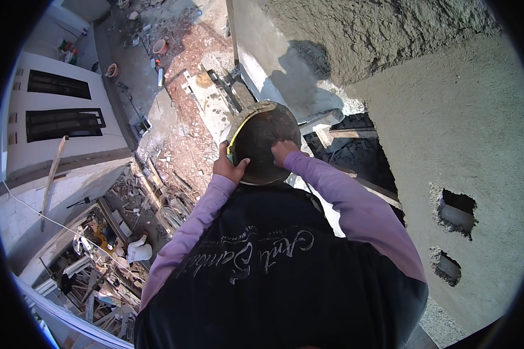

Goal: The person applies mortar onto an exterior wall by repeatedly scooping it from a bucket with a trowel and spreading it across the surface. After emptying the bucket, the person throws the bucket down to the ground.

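Observation:
A dark, mortar-crusted bucket (pixel 268 125) is in front of my chest, its mouth facing up toward me and a bright yellow-green strip along its left edge. My left hand (pixel 231 167) is closed on the bucket's near-left rim, thumb over the edge and fingers outside. My right hand (pixel 283 152) is a fist at the right inner part of the bucket's mouth. Whatever that fist grips, if anything, is hidden beneath it. The inside of the bucket is dark, and its contents are hard to make out.
To the right rises a grey plastered wall (pixel 448 139) with rough wet-looking mortar on its upper part and two broken holes. Below lie wooden planks (pixel 352 133) and rubble. A person (pixel 138 250) is far below among scrap timber. Reddish buckets (pixel 160 46) stand on the ground.

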Tool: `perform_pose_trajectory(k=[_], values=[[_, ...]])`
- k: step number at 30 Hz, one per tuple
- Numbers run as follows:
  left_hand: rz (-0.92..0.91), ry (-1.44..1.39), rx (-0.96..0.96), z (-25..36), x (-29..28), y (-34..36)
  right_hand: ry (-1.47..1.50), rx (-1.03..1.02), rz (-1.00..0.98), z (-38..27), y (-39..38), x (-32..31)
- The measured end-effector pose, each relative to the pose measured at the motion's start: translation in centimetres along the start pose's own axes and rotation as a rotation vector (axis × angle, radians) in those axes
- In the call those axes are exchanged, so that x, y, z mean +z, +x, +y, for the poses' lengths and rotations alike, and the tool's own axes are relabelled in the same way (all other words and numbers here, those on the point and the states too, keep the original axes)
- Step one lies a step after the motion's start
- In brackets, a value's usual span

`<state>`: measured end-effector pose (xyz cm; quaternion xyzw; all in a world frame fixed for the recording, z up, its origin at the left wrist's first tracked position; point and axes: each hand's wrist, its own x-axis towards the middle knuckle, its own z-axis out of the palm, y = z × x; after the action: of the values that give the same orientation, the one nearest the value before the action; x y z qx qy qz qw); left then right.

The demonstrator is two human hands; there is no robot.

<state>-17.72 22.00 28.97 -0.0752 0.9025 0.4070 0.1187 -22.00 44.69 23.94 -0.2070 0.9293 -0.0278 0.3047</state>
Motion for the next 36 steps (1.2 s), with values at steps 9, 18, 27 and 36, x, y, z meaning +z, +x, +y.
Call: perform_pose_trajectory(k=[9,18,27,36], values=[[-0.025,0.063,-0.033,1.1,0.9,0.1,-0.088,0.043,0.177,3.6,0.2,-2.1],[-0.086,0.157,0.034,1.3,0.6,-0.3,-0.058,0.148,0.046,4.0,-2.5,-2.5],[-0.126,0.104,0.166,4.3,1.6,2.8,0.288,0.137,0.063,2.6,-7.2,1.4],[0.069,-0.043,0.307,8.3,-2.1,8.9,0.133,0.161,0.031,2.5,-1.0,-6.8]])
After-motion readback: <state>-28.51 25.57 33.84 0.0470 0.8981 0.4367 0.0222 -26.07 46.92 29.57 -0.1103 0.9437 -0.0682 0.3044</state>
